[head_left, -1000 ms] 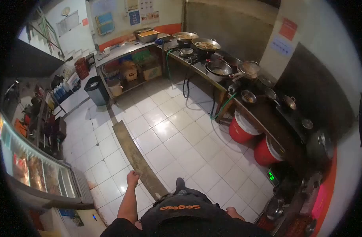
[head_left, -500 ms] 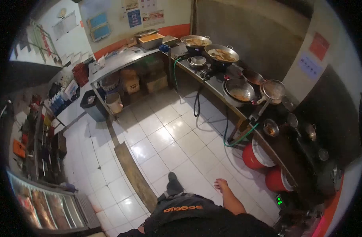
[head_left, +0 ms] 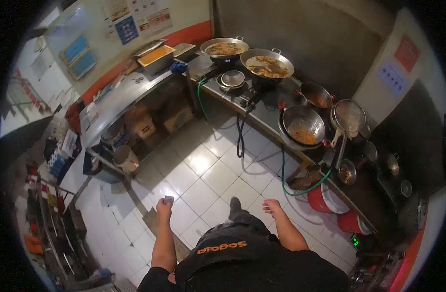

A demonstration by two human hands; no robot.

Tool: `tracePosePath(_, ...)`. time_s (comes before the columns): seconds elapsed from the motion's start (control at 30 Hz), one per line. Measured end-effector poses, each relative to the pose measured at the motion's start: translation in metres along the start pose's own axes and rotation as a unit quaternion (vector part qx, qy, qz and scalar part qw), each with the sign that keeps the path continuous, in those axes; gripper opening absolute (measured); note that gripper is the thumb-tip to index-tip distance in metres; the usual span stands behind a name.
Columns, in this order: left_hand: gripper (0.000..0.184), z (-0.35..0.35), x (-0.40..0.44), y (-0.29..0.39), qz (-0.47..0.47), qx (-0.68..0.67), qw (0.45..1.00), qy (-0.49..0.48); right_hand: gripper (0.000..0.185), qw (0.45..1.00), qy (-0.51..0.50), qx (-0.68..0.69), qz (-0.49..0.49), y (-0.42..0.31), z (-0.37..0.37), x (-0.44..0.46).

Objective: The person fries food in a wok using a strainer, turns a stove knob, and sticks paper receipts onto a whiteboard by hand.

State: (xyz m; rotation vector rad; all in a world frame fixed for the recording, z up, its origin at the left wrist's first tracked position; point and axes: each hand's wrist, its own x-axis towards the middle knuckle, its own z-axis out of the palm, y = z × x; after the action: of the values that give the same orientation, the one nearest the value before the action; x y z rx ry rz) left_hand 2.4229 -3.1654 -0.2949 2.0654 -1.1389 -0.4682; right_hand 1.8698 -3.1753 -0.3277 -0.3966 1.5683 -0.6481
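My left hand [head_left: 163,208] is out in front of my body at the left, above the tiled floor. Its fingers are closed on a small grey-brown flat piece [head_left: 169,199], too small to name surely. On the other side, my right hand [head_left: 270,207] hangs over the floor with fingers loosely bent and apart, holding nothing. Both hands are away from the counters. Nearest to the right hand is the long metal worktop, with a perforated metal basin [head_left: 303,125] of orange-brown bits on it.
Two wide pans of frying food, the left pan [head_left: 224,47] and right pan [head_left: 267,64], stand at the back. Below the worktop are red buckets [head_left: 327,197] and a green hose [head_left: 301,193]. A side table [head_left: 130,87] carries a tray of orange liquid [head_left: 156,56].
My left hand has come into view, with the small piece in it. I have stepped forward, so the worktop and pans look closer. My right hand stays low at my side.
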Motion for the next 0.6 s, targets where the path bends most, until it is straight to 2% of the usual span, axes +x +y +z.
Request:
tracePosePath(0.07,0.021,0.012,0.038,0.07,0.017,-0.016,1.0,-0.005,0.025,1.0,-0.011,0.001,-0.024,-0.053,0.022,0.047)
tracePosePath(0.17,0.021,0.062,0.078,0.06,0.029,0.072,0.997,-0.026,0.022,0.997,-0.043,0.009,-0.057,-0.145,0.062,0.1)
tracePosePath(0.23,0.023,0.104,0.087,-0.003,-0.078,0.102,0.987,-0.096,0.02,0.996,-0.053,-0.003,-0.066,-0.219,0.096,0.121)
tracePosePath(0.3,0.026,0.107,0.079,0.01,-0.151,0.167,0.964,-0.138,0.019,0.99,-0.109,0.0,-0.094,-0.284,0.129,0.159)
tracePosePath(0.37,0.028,0.094,0.062,0.042,-0.13,0.17,0.97,-0.111,0.024,0.988,-0.119,0.029,-0.095,-0.328,0.162,0.214)
tracePosePath(0.43,0.027,0.091,0.063,0.037,-0.163,0.186,0.963,-0.106,0.042,0.988,-0.123,0.017,-0.09,-0.387,0.195,0.242)
tracePosePath(0.53,0.026,0.072,0.078,0.009,-0.221,0.212,0.947,-0.092,0.067,0.986,-0.134,0.084,-0.052,-0.461,0.237,0.283)
tracePosePath(0.6,0.025,0.065,0.108,0.003,-0.248,0.229,0.937,-0.085,0.077,0.982,-0.117,0.142,-0.034,-0.493,0.259,0.321)
